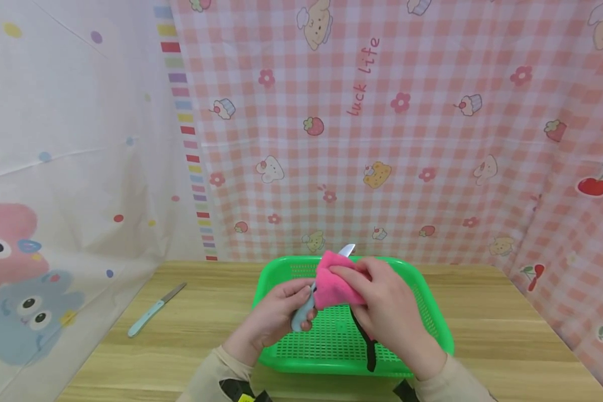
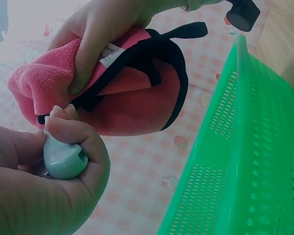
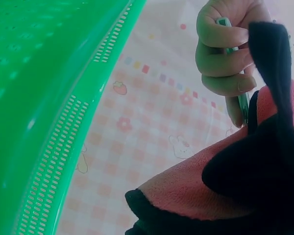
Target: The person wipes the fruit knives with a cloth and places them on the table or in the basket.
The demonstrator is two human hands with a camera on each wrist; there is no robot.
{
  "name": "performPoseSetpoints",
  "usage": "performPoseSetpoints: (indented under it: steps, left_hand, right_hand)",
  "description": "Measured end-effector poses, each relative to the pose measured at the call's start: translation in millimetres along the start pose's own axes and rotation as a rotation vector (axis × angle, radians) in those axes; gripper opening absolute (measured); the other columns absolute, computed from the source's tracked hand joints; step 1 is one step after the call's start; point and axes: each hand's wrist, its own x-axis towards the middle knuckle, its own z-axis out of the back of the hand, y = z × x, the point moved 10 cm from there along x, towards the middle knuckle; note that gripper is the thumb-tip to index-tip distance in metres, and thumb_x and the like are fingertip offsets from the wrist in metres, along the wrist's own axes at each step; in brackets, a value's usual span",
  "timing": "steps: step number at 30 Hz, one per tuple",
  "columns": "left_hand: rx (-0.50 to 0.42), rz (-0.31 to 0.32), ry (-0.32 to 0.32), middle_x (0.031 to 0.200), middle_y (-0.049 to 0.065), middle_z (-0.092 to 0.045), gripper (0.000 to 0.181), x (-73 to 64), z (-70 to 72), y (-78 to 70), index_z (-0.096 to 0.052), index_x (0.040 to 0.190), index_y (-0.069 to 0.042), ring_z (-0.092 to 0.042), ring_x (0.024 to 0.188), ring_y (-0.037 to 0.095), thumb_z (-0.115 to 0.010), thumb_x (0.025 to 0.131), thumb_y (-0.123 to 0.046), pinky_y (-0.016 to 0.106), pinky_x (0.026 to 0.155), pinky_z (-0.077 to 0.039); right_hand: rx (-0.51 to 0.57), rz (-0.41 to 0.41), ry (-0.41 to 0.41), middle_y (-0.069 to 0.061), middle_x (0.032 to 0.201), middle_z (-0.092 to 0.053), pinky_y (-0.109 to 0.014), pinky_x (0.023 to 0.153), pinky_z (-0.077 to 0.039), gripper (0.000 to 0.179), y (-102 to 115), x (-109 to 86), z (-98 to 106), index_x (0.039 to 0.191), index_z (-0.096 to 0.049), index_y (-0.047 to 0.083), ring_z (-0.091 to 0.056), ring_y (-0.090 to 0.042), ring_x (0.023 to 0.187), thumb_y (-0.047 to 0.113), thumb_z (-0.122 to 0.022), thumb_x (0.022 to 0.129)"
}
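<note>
My left hand (image 1: 287,304) grips a knife by its light blue handle (image 1: 303,316), fingers curled round it; the handle's butt end (image 2: 63,160) shows in the left wrist view. A pink cloth (image 1: 331,285) with black edging is folded over the blade, and the bare metal tip (image 1: 349,249) sticks out beyond it. With thumb and fingers my right hand (image 1: 394,307) pinches the cloth round the blade. A black hanging loop (image 1: 371,357) dangles from the cloth, and a small white label (image 2: 110,54) shows on it. Both hands are over a green plastic basket (image 1: 336,365).
On the wooden table (image 1: 206,324) to the left lies a second knife (image 1: 153,311) with a light blue handle, its blade pointing away. A pink checked curtain (image 1: 291,190) hangs behind the table, with a white patterned sheet (image 1: 80,167) at the left.
</note>
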Motion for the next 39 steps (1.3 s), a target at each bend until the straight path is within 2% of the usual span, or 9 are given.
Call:
performPoseSetpoints:
  steps: [5, 12, 18, 31, 39]
  left_hand:
    - [-0.004, 0.003, -0.010, 0.088, 0.002, -0.061, 0.027, -1.1, 1.7, 1.9, -0.061, 0.126, -0.009, -0.054, 0.069, 0.009, -0.042, 0.108, -0.017, 0.021, 0.060, -0.048]
    - [-0.006, 0.050, -0.036, 0.089, 0.003, -0.062, 0.035, -2.6, 4.6, 9.8, -0.052, 0.134, 0.004, -0.054, 0.069, 0.009, -0.042, 0.108, -0.017, 0.021, 0.060, -0.047]
    - [0.010, 0.048, -0.025, 0.089, 0.002, -0.062, 0.040, -4.4, 4.9, 12.3, -0.047, 0.136, 0.010, -0.054, 0.069, 0.008, -0.041, 0.108, -0.017, 0.020, 0.060, -0.047]
    - [-0.003, 0.033, -0.002, 0.090, 0.001, -0.063, 0.040, -7.0, 5.4, 13.4, -0.048, 0.136, 0.010, -0.055, 0.069, 0.007, -0.041, 0.108, -0.017, 0.020, 0.060, -0.047]
    - [-0.040, -0.016, -0.011, 0.091, 0.000, -0.063, 0.040, -8.8, 16.1, 10.3, -0.048, 0.135, 0.010, -0.055, 0.070, 0.006, -0.040, 0.108, -0.018, 0.019, 0.060, -0.048]
  right_hand:
    - [-0.003, -0.022, -0.002, -0.010, 0.093, -0.060, -0.035, 0.056, -0.050, 0.052, -6, 0.8, 0, 0.117, -0.071, 0.018, -0.057, -0.022, 0.075, -0.004, -0.071, 0.070]
    - [-0.021, -0.051, -0.014, -0.011, 0.092, -0.060, -0.035, 0.055, -0.049, 0.052, -19, -1.2, 3, 0.117, -0.071, 0.016, -0.056, -0.021, 0.072, -0.003, -0.072, 0.069]
    - [-0.015, -0.073, -0.036, -0.011, 0.092, -0.059, -0.038, 0.056, -0.049, 0.053, -28, -3.6, 8, 0.116, -0.071, 0.017, -0.055, -0.024, 0.075, -0.005, -0.073, 0.068]
    - [-0.090, -0.152, -0.031, -0.014, 0.093, -0.058, -0.039, 0.053, -0.048, 0.048, -47, -10.7, 16, 0.110, -0.072, 0.011, -0.054, -0.030, 0.079, -0.008, -0.075, 0.066]
    - [-0.081, -0.199, -0.019, -0.013, 0.094, -0.058, -0.040, 0.057, -0.047, 0.054, -57, -19.4, 24, 0.117, -0.071, 0.011, -0.054, -0.029, 0.080, -0.009, -0.070, 0.066]
